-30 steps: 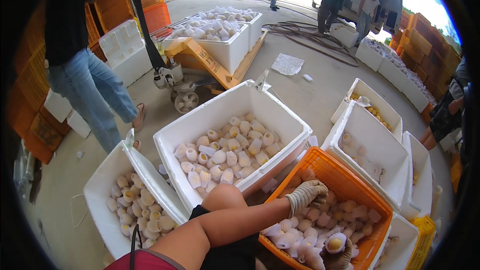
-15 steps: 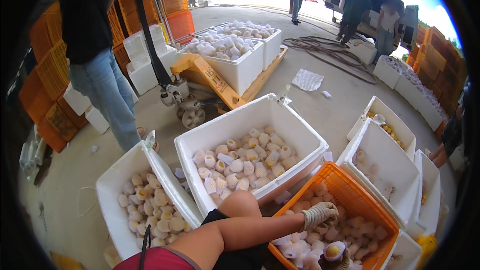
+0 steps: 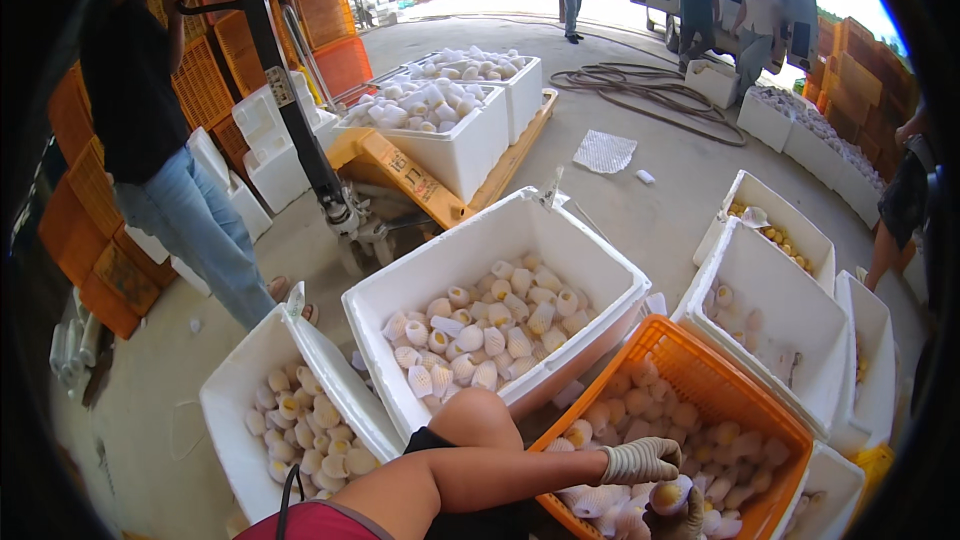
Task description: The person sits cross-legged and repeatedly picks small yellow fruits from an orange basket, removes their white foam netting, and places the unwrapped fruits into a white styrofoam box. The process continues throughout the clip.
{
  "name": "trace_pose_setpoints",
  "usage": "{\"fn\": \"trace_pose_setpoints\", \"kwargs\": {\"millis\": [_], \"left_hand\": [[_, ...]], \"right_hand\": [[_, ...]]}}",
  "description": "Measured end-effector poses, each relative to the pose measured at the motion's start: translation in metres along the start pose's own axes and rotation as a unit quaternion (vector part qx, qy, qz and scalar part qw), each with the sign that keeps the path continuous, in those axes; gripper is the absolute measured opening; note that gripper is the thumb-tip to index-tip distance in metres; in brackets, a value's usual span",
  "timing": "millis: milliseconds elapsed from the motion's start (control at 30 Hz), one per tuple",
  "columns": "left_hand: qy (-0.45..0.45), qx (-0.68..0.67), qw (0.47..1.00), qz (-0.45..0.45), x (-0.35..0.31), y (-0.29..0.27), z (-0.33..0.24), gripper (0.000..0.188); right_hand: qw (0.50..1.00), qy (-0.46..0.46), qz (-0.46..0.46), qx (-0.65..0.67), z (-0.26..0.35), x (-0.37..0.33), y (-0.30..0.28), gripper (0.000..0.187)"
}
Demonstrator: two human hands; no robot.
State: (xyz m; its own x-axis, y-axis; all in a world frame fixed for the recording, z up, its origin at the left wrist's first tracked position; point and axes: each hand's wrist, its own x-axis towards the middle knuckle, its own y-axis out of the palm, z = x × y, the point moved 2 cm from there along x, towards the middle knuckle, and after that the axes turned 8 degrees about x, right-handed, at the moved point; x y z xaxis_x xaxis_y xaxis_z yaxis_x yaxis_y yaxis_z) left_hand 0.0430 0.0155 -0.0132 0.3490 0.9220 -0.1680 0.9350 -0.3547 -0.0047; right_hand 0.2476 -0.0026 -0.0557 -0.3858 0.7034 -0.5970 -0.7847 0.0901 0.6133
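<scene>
My left hand, in a pale knitted glove, is above an orange plastic crate; its fingers are curled together, and whatever they hold is hidden. Just below it my gloved right hand grips a round yellowish fruit partly covered by a white foam net sleeve. The right hand is partly cut off by the lower edge. Many fruits in white foam nets fill the crate under both hands. Beyond my knee stands a large white foam box holding more netted fruits.
At left stands another foam box of netted fruits; several foam boxes stand at right. A yellow pallet jack carries filled boxes, with a person at its handle. A coiled hose lies on the floor; people stand by a van.
My left hand has lowered toward the fruit in my right hand, which has risen slightly. The person at left has shifted with the pallet jack handle. My view has turned slightly.
</scene>
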Motion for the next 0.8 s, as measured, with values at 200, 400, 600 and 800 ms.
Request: {"fn": "trace_pose_setpoints", "kwargs": {"millis": [200,400,600,800], "left_hand": [[-0.006,0.019,1.000,0.015,0.000,0.007,-0.002,0.026],[-0.015,0.050,0.998,0.022,0.000,0.008,0.001,0.033],[-0.016,0.068,0.997,0.027,0.000,0.010,0.002,0.036],[-0.001,0.111,0.994,0.017,0.001,0.011,0.006,0.038]], "right_hand": [[1.000,0.001,-0.001,-0.006,0.001,0.003,-0.002,0.043],[1.000,0.007,-0.002,-0.013,0.002,0.004,-0.003,0.043],[1.000,0.012,-0.003,-0.021,0.002,0.004,-0.005,0.043],[1.000,0.014,0.000,-0.026,0.000,0.003,-0.006,0.043]]}}
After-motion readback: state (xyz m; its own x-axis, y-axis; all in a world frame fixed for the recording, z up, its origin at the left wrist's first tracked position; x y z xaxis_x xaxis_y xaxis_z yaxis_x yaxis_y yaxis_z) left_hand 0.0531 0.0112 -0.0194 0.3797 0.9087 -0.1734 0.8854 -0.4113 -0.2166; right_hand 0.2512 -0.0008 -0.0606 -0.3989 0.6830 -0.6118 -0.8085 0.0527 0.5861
